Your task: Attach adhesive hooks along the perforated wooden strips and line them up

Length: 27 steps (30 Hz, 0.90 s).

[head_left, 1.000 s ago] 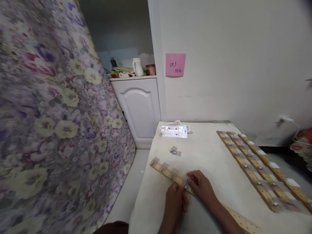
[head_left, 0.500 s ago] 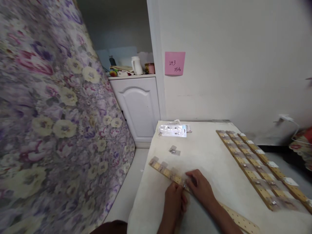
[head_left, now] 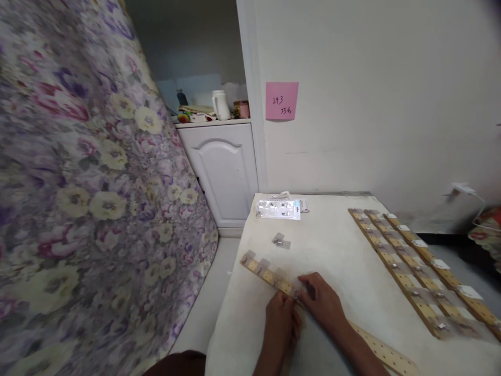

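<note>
A narrow wooden strip [head_left: 269, 275] with rows of holes lies slantwise on the table, with clear plastic pieces and small metal fittings along it. My left hand [head_left: 279, 316] is closed at its near edge, fingers pinched on the strip. Across from it, my right hand [head_left: 321, 298] curls its thumb and fingers about a small clear clip with a shiny metal part [head_left: 296, 294] at the strip. The fingers partly hide this clip. Farther back lies a loose clear clip [head_left: 280, 241]. A bare perforated wooden strip [head_left: 385, 349] passes under my right forearm.
Three wooden strips [head_left: 405, 274] bearing clear pieces and metal fittings lie along the table's right side. Clear blister packs [head_left: 278, 209] sit at the back edge. A flowered curtain [head_left: 97, 209] hangs at left, near a white cabinet [head_left: 223, 172]. A pink note [head_left: 282, 101] is on the wall.
The view has shifted very slightly. Both hands stay at the same place on the strip, with only small finger movement around the metal part.
</note>
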Each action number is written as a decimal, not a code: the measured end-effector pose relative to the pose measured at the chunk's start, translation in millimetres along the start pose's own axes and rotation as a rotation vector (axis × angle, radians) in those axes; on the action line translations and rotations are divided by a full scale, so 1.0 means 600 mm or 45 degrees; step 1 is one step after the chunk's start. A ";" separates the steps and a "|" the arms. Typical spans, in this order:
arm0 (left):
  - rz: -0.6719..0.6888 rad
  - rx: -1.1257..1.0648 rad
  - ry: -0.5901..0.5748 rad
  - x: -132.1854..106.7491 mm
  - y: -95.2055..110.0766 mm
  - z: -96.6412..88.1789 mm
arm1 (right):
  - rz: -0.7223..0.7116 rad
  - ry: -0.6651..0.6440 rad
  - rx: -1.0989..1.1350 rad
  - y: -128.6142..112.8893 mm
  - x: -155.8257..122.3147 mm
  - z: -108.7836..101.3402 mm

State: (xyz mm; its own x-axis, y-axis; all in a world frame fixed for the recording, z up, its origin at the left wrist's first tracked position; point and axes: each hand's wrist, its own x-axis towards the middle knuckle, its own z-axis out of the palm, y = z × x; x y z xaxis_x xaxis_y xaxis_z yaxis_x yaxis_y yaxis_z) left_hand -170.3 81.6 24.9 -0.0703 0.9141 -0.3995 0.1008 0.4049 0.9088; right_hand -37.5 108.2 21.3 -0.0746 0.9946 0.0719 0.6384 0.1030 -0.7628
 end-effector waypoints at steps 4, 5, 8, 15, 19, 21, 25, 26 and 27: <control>0.009 0.037 0.023 -0.003 0.007 0.000 | 0.021 -0.004 -0.001 0.000 0.000 0.000; 0.005 0.033 0.016 -0.004 0.008 0.000 | 0.022 -0.001 0.002 0.001 -0.001 0.001; -0.007 0.028 -0.002 -0.004 0.006 0.000 | 0.024 0.004 0.017 0.003 0.000 0.002; 0.015 0.053 0.012 0.004 -0.007 0.000 | 0.036 0.005 0.055 0.008 0.004 0.004; 0.010 0.061 0.028 0.005 -0.009 0.000 | 0.031 0.019 0.047 0.006 0.003 0.004; 0.003 0.061 0.033 0.004 -0.007 0.001 | 0.026 0.026 0.039 0.005 0.003 0.003; -0.001 0.061 0.044 0.003 -0.005 0.001 | 0.032 0.024 0.031 0.002 0.002 0.002; -0.002 0.060 0.049 0.003 -0.005 0.001 | 0.039 0.022 0.028 0.002 0.002 0.002; -0.002 0.058 0.054 0.003 -0.006 0.002 | 0.047 0.021 0.024 0.001 0.003 0.002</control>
State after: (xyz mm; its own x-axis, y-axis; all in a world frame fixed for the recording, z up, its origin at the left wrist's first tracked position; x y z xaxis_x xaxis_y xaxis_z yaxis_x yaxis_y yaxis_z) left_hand -169.9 81.8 21.0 -0.1123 0.9118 -0.3949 0.1460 0.4082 0.9011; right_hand -38.1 109.8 20.1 -0.0383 0.9978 0.0540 0.6261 0.0661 -0.7770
